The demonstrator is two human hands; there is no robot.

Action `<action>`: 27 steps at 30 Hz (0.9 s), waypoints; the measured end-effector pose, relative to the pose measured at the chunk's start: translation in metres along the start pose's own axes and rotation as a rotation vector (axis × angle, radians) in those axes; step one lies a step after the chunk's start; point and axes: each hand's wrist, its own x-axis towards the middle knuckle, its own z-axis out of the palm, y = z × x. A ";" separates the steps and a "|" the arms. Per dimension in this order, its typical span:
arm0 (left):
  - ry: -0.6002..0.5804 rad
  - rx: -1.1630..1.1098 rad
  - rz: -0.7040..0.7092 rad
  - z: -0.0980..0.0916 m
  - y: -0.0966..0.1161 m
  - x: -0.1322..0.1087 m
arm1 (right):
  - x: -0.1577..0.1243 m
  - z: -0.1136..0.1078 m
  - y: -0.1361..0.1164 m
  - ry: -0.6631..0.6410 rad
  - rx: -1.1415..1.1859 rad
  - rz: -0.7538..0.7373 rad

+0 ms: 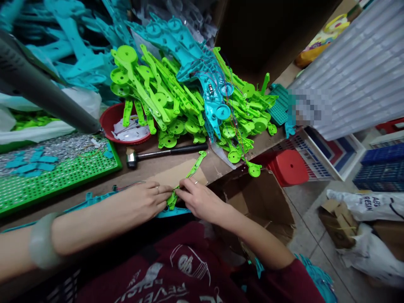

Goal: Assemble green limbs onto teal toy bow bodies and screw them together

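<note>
My left hand (143, 202) and my right hand (198, 200) meet at the near edge of the workbench, both pinching the lower end of a long green plastic arm piece (189, 174). The piece slants up and to the right from my fingers. Under my hands lies a teal plastic part (91, 200), mostly hidden by my left hand and wrist. A pale bangle sits on my left wrist.
A heap of green plastic pieces (164, 101) with a teal frame (202, 71) on top fills the back of the bench. A hammer (158, 153), a red bowl (109, 120) and a green perforated tray (59, 176) lie nearby. An open cardboard box (261, 202) and a red stool (288, 166) stand right.
</note>
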 end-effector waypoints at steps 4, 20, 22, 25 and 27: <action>-0.025 0.070 -0.133 0.007 0.004 -0.021 | 0.002 0.002 0.000 0.058 -0.080 -0.037; -0.033 -0.067 -0.491 0.006 0.000 -0.011 | 0.028 -0.002 -0.033 -0.016 -0.250 -0.155; -0.034 -0.053 -0.486 0.003 0.002 -0.012 | 0.031 -0.001 -0.041 -0.026 -0.280 -0.116; 0.026 0.016 -0.358 0.002 0.009 -0.024 | 0.034 -0.002 -0.045 -0.033 -0.301 -0.098; 0.101 0.053 -0.281 0.004 0.015 -0.034 | 0.034 -0.003 -0.045 -0.042 -0.302 -0.096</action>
